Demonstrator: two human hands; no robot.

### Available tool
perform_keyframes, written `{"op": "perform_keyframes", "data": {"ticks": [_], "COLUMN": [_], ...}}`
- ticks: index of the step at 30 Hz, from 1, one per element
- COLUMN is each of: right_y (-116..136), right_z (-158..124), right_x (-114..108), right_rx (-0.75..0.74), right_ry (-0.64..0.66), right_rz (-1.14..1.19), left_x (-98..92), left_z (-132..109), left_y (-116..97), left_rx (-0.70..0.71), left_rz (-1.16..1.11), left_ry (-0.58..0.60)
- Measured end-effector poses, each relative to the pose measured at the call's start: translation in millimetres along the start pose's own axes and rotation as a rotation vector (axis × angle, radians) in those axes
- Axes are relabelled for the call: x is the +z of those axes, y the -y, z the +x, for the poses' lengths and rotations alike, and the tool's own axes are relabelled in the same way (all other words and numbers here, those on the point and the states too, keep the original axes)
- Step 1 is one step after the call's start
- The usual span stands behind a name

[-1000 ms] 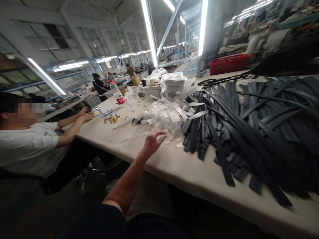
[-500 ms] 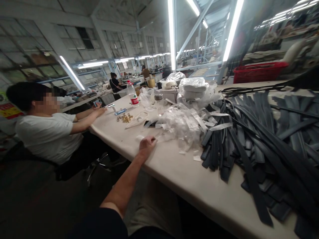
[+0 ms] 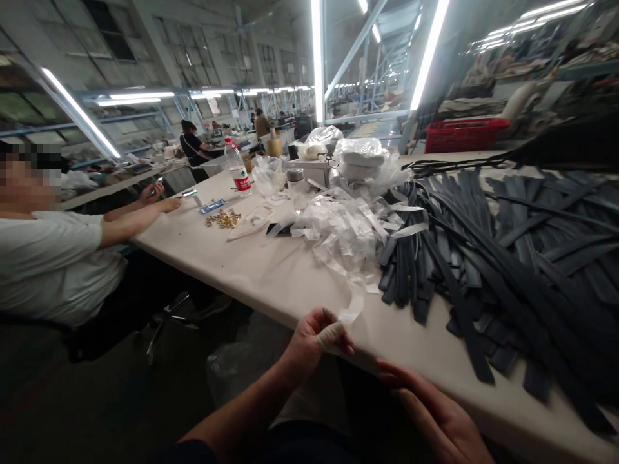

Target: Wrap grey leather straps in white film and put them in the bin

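My left hand (image 3: 313, 340) is at the near edge of the table (image 3: 261, 274), fingers pinched on a clear plastic strip (image 3: 351, 310) that trails back to a heap of clear plastic sleeves (image 3: 345, 225). One of its fingers is wrapped in pale tape. My right hand (image 3: 432, 412) is lower, in front of the table edge, with its fingers stretched out and nothing in them. A big pile of dark flat straps (image 3: 507, 258) covers the table's right half, just right of both hands.
A seated co-worker in a white shirt (image 3: 53, 264) rests both arms on the table's left end. Small brass pieces (image 3: 223, 219), a water bottle (image 3: 238, 171), bagged white goods (image 3: 360, 154) and a red basket (image 3: 461, 132) lie farther back.
My left hand has drawn back from the plastic heap to the near table edge, pulling a clear strip with it. My right hand has come into view at the bottom.
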State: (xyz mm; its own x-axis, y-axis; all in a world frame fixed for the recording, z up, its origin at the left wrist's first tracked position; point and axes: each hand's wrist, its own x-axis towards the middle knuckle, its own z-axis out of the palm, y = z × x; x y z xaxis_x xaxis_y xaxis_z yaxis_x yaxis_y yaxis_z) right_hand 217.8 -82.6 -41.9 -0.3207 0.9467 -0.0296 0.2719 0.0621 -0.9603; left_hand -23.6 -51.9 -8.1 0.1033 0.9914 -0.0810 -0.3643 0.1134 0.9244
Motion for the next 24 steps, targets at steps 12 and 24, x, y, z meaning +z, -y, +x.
{"op": "perform_keyframes", "data": {"ticks": [12, 24], "right_y": [66, 114], "right_z": [94, 114], "right_x": [43, 19], "right_rx": [0.216, -0.067], "right_ry": [0.100, 0.269], "right_rz": [0.646, 0.185], "left_x": [1.1, 10.5], "left_z": [-39, -4], "left_y": [16, -7], "left_rx": [-0.142, -0.040], "left_rz": [0.020, -0.042], "left_ry": [0.098, 0.087]}}
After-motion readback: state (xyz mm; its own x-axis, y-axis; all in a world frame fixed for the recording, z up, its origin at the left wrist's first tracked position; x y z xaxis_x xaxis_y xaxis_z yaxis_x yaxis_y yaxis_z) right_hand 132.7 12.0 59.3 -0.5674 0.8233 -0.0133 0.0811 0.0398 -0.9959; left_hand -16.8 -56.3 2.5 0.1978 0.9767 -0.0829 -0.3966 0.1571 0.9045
